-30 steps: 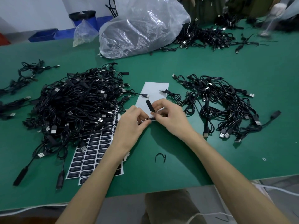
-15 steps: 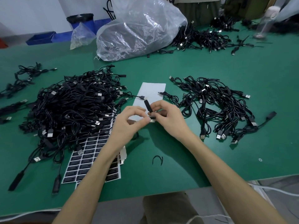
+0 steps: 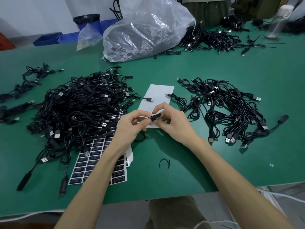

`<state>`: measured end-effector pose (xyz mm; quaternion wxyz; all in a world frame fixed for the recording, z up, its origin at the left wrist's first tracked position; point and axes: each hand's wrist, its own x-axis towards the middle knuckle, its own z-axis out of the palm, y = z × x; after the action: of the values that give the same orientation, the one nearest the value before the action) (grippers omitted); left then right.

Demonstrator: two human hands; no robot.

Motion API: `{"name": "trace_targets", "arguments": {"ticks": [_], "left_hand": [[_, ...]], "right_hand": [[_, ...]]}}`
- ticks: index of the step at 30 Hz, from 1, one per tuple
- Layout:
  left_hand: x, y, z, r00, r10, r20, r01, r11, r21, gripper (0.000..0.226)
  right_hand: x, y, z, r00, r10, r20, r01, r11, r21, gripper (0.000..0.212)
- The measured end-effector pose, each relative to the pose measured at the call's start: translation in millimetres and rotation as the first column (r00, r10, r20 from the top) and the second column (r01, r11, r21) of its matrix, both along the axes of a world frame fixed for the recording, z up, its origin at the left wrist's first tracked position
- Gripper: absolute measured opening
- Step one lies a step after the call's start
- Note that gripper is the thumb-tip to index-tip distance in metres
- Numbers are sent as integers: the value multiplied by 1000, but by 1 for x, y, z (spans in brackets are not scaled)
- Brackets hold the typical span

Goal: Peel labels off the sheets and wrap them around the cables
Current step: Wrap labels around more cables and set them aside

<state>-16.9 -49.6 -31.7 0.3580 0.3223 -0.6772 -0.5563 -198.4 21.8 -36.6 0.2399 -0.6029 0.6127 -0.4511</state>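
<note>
My left hand and my right hand meet over the middle of the green table. Between their fingertips they pinch a thin black cable with a black label folded around it. The cable's loop hangs down under my left hand. A sheet of black labels lies at the front left, partly under my left forearm. A blank white backing sheet lies just beyond my hands.
A big heap of black USB cables fills the left, a smaller heap the right. A clear plastic bag and more cables lie at the back. A small black twist tie rests near the front edge.
The label stood upright as a loose flap between my fingers; now it lies folded down along the cable. Both hands stayed in place.
</note>
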Motion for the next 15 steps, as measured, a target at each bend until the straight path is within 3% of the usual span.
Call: {"name": "trace_targets", "arguments": {"ticks": [6,15], "left_hand": [[-2,2,1,998,30,-48,-28,999,33,14],[-2,0,-2,996,80,-36,-78,996,51,12]], "right_hand": [[2,1,2,997,-32,74,34,999,-19,5],[2,0,5,982,-78,173,84,996,-24,9]]}}
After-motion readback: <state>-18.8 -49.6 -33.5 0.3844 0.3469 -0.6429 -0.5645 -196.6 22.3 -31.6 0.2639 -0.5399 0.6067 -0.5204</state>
